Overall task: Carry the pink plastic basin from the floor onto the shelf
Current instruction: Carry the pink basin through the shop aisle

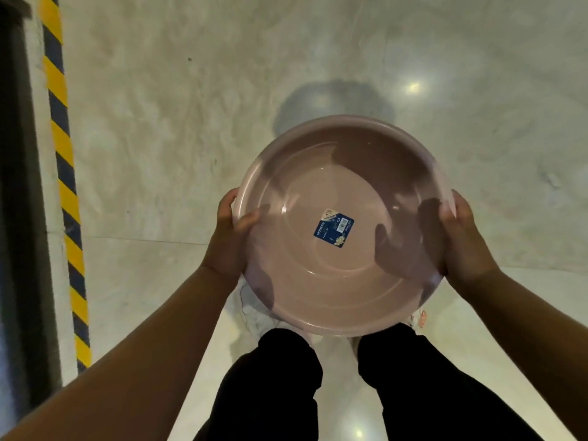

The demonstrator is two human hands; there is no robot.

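Note:
The pink plastic basin [337, 186] is round and empty, with a blue label stuck in the middle of its bottom. It hangs level above the floor, in front of my legs. My left hand [227, 237] grips its left rim, thumb inside the bowl. On the opposite rim my right hand [464, 240] holds on, fingers showing as a shadow through the wall. The basin's shadow falls on the floor beyond it. No shelf is in view.
Pale glossy floor [191, 122] spreads ahead and to both sides. A yellow and black striped strip [63, 173] runs along the left, beside a dark vertical frame [19, 218]. My black trouser legs [280, 386] and white shoes stand below the basin.

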